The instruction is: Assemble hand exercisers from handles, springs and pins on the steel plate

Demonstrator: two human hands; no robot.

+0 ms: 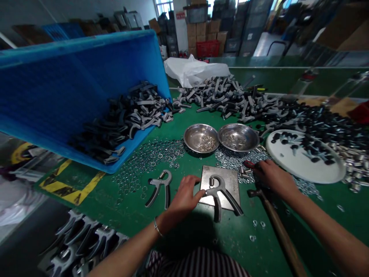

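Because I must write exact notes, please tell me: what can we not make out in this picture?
In the head view:
Right hand: whether its fingers hold anything is hidden by the hand itself.
Hammer: handle end cut off by the bottom edge.
Blue crate: cut off by the left edge.
Red sign: writing too small.

Cardbd bxs (pixel 196 30) stacked in bkgd by red crate (pixel 208 49); grey bins (pixel 254 29) piled to R; yellow/blk tape (pixel 65 195) stuck on counter (pixel 121 215).
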